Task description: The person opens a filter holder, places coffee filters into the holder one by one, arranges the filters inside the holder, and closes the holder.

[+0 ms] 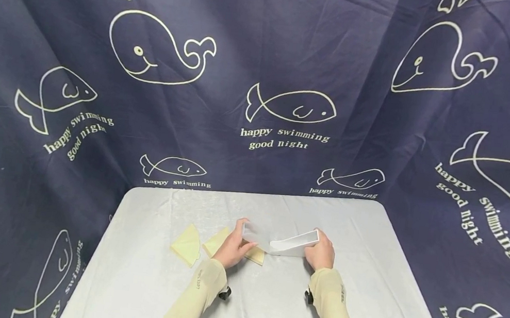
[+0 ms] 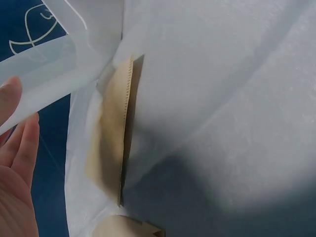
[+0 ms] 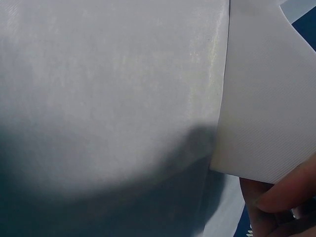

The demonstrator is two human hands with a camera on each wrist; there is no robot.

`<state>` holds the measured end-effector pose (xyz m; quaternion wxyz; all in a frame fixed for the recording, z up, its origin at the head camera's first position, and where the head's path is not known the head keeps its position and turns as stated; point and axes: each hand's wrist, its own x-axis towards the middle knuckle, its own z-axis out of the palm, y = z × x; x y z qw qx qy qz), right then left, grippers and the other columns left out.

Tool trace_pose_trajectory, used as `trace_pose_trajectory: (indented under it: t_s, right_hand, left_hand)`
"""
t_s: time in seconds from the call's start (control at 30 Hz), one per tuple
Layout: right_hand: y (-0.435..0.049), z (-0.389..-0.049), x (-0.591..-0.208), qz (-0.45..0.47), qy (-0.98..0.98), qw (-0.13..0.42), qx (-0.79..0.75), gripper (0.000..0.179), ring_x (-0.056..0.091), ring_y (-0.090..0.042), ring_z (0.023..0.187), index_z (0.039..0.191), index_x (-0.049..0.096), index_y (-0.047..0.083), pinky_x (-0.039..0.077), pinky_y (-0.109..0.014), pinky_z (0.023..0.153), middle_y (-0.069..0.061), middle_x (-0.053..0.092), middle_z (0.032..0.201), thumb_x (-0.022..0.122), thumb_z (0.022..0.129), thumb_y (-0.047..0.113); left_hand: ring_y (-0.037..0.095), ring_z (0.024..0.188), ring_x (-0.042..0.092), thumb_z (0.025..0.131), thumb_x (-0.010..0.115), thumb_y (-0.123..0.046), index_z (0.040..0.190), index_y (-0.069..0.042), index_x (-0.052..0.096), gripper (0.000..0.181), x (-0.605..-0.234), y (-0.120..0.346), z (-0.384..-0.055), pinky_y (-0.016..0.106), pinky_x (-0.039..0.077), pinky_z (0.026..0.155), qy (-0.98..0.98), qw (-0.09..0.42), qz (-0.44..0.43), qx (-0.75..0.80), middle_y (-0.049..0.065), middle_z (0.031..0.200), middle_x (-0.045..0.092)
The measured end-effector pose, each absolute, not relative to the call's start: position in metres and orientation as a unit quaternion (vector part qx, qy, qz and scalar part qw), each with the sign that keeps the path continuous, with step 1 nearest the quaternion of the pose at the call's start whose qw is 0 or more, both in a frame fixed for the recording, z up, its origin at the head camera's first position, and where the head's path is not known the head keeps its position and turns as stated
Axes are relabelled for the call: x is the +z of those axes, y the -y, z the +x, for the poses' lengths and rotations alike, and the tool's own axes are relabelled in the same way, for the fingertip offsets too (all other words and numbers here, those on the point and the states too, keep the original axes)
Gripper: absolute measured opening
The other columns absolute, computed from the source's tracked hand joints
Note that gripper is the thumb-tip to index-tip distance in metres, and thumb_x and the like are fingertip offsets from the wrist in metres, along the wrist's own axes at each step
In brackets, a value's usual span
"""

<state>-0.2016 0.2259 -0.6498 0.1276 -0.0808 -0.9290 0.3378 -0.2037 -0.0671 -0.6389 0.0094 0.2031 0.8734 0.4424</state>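
My left hand [image 1: 236,245] pinches a translucent plastic cover [image 2: 47,74] between thumb and fingers, tilted above the table. A white open-ended holder [image 1: 294,245] with a finely ribbed face [image 3: 269,98] is gripped at its right end by my right hand [image 1: 322,251]. In the head view the inner ends of cover and holder meet in the middle. Pale tan cone-shaped paper coffee filters lie on the table: one at the far left [image 1: 187,245], another [image 1: 214,241] partly behind my left hand, and a third [image 1: 256,255] below the cover. A crimped seam shows along one filter [image 2: 116,133].
A pale grey cloth covers the table [image 1: 267,305], with faint creases. Dark blue curtains [image 1: 295,44] printed with whales and fish stand behind and on both sides. Dark wrist devices [image 1: 224,293] sit at both cuffs.
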Motion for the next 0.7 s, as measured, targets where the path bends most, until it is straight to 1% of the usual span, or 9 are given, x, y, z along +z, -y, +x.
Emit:
trace_pose_trajectory:
  t_s: [0.17,0.3,0.37,0.53,0.6,0.7]
  right_hand:
    - [-0.2262,-0.2012,-0.6488,-0.083,0.93,0.12,0.338,0.036,0.068,-0.05,0.101,0.101,0.065,0.0,0.053,-0.061,0.088,-0.023,0.073,0.105,0.061,0.067,-0.005]
    - [-0.2255,-0.2014,-0.6473,-0.082,0.929,0.118,0.34,0.031,0.068,-0.049,0.1,0.098,0.064,0.001,0.054,-0.061,0.089,-0.022,0.073,0.104,0.06,0.067,-0.005]
    - [-0.2251,-0.2013,-0.6466,-0.082,0.929,0.119,0.341,0.031,0.069,-0.048,0.1,0.097,0.064,0.002,0.054,-0.061,0.089,-0.022,0.074,0.104,0.06,0.068,-0.006]
    - [-0.2244,-0.2013,-0.6455,-0.084,0.928,0.116,0.344,0.036,0.068,-0.048,0.103,0.103,0.066,0.0,0.054,-0.061,0.091,-0.022,0.074,0.107,0.061,0.068,-0.006]
    - [-0.2243,-0.2012,-0.6459,-0.084,0.928,0.117,0.344,0.037,0.068,-0.049,0.103,0.104,0.066,0.0,0.054,-0.061,0.091,-0.023,0.074,0.107,0.06,0.068,-0.006]
    - [-0.2242,-0.2009,-0.6472,-0.086,0.927,0.12,0.344,0.037,0.069,-0.049,0.101,0.102,0.066,0.001,0.054,-0.061,0.089,-0.022,0.074,0.106,0.06,0.066,-0.007]
  left_hand:
    - [0.037,0.125,0.063,0.1,0.069,-0.022,0.149,-0.006,0.029,0.066,-0.6411,0.0679,-0.2029,0.052,0.05,0.106,-0.872,0.012,0.198,0.447,0.023,0.137,0.06]
    - [0.037,0.126,0.062,0.1,0.069,-0.022,0.15,-0.006,0.029,0.066,-0.6396,0.0681,-0.203,0.052,0.049,0.108,-0.873,0.016,0.198,0.446,0.023,0.137,0.06]
    - [0.038,0.127,0.062,0.1,0.069,-0.022,0.15,-0.004,0.028,0.067,-0.6397,0.0684,-0.2034,0.052,0.049,0.108,-0.872,0.018,0.199,0.446,0.023,0.138,0.059]
    - [0.037,0.127,0.062,0.1,0.069,-0.022,0.151,-0.003,0.028,0.067,-0.6408,0.0688,-0.2038,0.053,0.049,0.109,-0.869,0.019,0.2,0.452,0.021,0.137,0.06]
    - [0.037,0.128,0.061,0.1,0.069,-0.021,0.151,-0.004,0.028,0.067,-0.641,0.0686,-0.2034,0.052,0.048,0.109,-0.868,0.019,0.198,0.454,0.021,0.137,0.06]
    - [0.036,0.129,0.061,0.1,0.069,-0.021,0.15,-0.006,0.029,0.066,-0.6411,0.0685,-0.2032,0.052,0.047,0.111,-0.869,0.021,0.196,0.454,0.02,0.138,0.06]
